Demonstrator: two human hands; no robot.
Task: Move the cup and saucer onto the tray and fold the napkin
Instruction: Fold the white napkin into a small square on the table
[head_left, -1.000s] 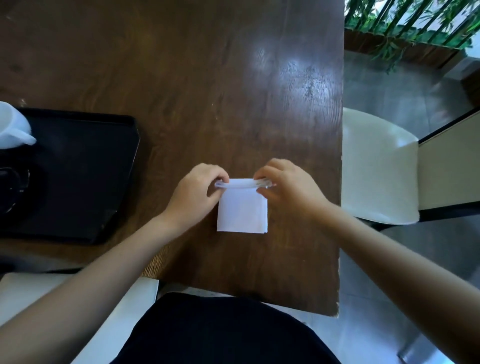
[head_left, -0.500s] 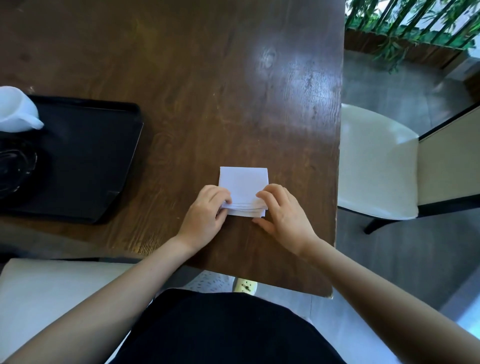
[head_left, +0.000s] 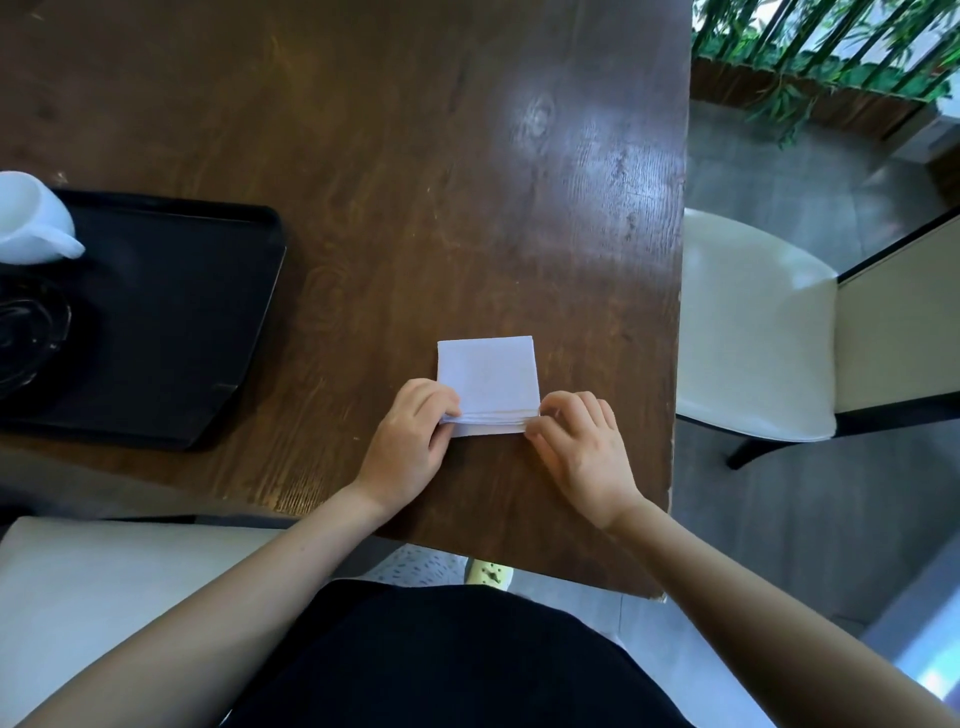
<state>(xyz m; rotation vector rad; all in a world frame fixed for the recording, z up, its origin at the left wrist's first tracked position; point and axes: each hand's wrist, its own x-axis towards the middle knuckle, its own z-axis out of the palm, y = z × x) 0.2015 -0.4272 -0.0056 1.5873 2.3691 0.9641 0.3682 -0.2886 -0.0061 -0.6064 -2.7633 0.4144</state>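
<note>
A white napkin (head_left: 488, 375) lies folded into a small square on the dark wooden table (head_left: 395, 156), near its front right corner. My left hand (head_left: 410, 441) pinches the napkin's near left corner and my right hand (head_left: 579, 441) pinches its near right corner, where the layered edges show. A black tray (head_left: 171, 322) sits at the left. On the tray's far left stands a white cup (head_left: 28, 221), cut off by the frame edge, with a dark glass saucer (head_left: 28, 332) in front of it.
A white-seated chair (head_left: 753, 322) stands just past the table's right edge. Another pale seat (head_left: 104, 582) is below the table's near edge at the left. Green plants (head_left: 831, 47) line the far right. The table's front edge runs close under my wrists.
A second ago both hands held the napkin's far edge lifted; they have brought it over toward me, and the fold now lies flat with my fingers at the near edge.
</note>
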